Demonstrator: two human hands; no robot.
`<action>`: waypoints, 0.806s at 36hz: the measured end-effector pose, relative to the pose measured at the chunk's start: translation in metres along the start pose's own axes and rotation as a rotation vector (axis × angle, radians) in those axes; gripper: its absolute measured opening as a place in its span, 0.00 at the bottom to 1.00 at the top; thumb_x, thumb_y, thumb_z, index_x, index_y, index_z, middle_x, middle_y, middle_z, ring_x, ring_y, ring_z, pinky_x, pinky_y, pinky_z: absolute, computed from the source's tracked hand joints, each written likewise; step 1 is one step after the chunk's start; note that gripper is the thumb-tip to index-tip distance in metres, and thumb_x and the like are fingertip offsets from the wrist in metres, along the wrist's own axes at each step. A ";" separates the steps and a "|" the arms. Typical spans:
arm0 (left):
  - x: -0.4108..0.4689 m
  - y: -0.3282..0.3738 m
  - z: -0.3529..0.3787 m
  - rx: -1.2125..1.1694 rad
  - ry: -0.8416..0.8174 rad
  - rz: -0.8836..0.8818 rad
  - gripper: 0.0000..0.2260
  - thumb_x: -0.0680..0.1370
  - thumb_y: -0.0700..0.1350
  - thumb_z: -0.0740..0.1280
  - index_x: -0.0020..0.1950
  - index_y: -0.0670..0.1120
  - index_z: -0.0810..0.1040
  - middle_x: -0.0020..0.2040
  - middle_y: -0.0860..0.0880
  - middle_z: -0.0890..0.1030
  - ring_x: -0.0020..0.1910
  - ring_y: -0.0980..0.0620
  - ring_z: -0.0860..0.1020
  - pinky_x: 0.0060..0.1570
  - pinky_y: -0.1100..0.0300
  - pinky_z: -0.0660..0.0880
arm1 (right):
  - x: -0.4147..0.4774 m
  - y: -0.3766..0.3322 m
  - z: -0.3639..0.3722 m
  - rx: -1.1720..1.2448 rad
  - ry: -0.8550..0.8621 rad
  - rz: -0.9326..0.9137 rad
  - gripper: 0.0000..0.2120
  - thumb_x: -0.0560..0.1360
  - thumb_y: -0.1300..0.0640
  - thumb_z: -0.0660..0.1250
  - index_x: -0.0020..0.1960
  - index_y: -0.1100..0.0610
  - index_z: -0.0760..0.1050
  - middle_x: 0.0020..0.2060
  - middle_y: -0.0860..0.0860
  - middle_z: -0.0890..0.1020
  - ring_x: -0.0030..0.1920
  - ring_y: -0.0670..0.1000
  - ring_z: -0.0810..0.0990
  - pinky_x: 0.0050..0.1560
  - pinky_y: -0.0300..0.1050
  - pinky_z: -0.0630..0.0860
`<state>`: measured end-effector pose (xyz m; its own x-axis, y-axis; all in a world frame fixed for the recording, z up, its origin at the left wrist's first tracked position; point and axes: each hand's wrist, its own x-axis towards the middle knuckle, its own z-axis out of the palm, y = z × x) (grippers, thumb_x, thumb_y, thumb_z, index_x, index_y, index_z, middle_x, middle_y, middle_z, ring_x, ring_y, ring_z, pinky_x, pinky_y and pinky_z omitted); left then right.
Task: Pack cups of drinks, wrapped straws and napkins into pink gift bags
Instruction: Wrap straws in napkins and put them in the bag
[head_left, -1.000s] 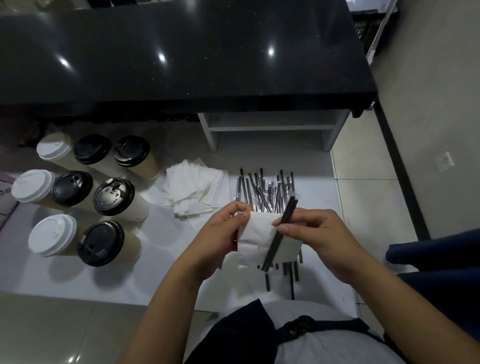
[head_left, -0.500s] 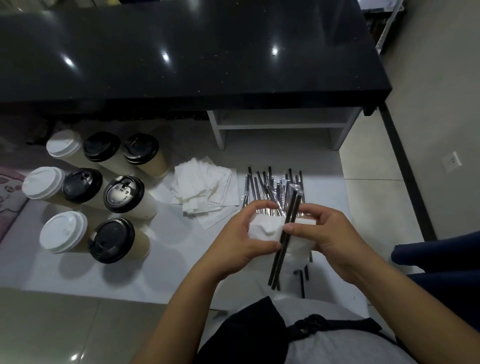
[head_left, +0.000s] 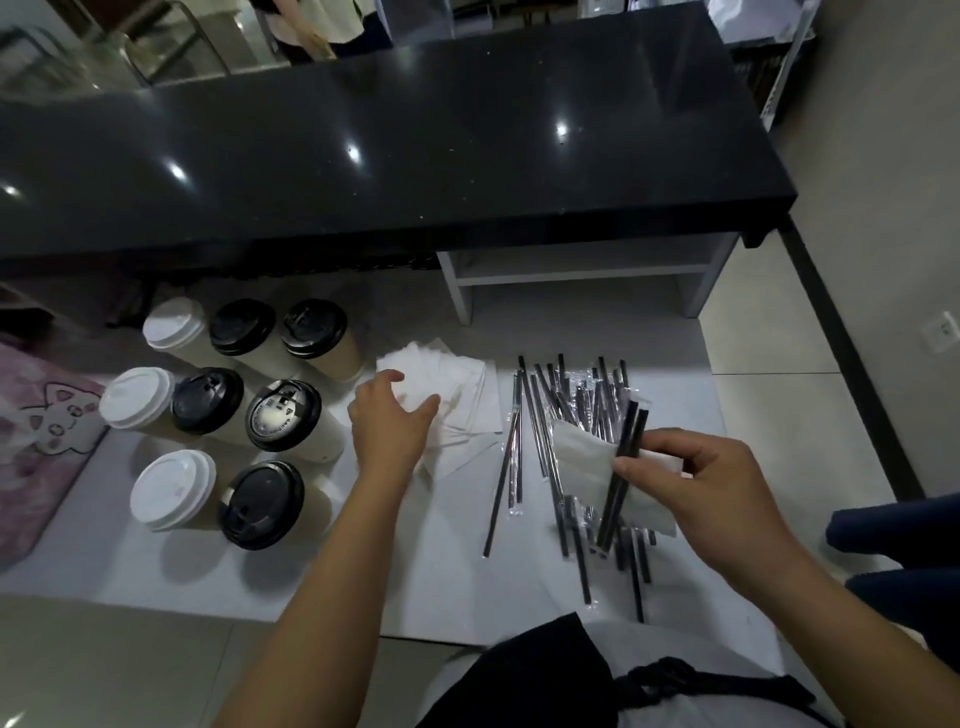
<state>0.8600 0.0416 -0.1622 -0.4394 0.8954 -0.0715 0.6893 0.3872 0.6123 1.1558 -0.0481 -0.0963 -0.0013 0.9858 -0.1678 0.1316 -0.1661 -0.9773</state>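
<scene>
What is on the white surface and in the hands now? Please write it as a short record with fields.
left hand: open, fingers spread over the napkin pile; contact unclear
right hand: pinches two wrapped straws against a folded napkin
cups: eight, upright and lidded, three white lids and five black, at the left
loose straws: scattered heap to the right of the napkin pile
pink bag: at the left edge, cat drawing on it

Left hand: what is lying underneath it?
Under the left hand lies a loose pile of white napkins. The hand covers the pile's left part, so whether its fingers touch a napkin cannot be seen.
</scene>
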 end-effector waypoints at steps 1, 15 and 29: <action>0.005 -0.001 0.002 0.040 -0.003 -0.017 0.24 0.74 0.53 0.74 0.66 0.47 0.73 0.68 0.44 0.72 0.68 0.43 0.68 0.62 0.52 0.68 | -0.001 -0.001 0.000 -0.023 0.004 -0.018 0.07 0.72 0.60 0.75 0.44 0.47 0.86 0.42 0.44 0.87 0.44 0.44 0.84 0.48 0.46 0.77; 0.002 -0.008 -0.004 -0.219 0.135 -0.092 0.04 0.78 0.46 0.70 0.48 0.46 0.81 0.52 0.45 0.83 0.49 0.50 0.78 0.48 0.58 0.70 | -0.009 0.002 -0.015 -0.011 0.094 -0.087 0.10 0.71 0.65 0.74 0.44 0.50 0.85 0.40 0.44 0.86 0.42 0.41 0.83 0.44 0.28 0.74; -0.042 0.010 -0.055 -1.360 -0.353 -0.307 0.03 0.70 0.37 0.66 0.39 0.44 0.75 0.49 0.42 0.75 0.52 0.41 0.77 0.49 0.46 0.81 | -0.006 0.004 -0.009 0.019 0.016 -0.034 0.08 0.71 0.65 0.74 0.45 0.52 0.86 0.41 0.46 0.86 0.44 0.44 0.84 0.50 0.46 0.76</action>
<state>0.8536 -0.0047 -0.1101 -0.1651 0.9014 -0.4003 -0.5680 0.2449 0.7858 1.1656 -0.0544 -0.0980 0.0100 0.9911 -0.1325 0.1126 -0.1328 -0.9847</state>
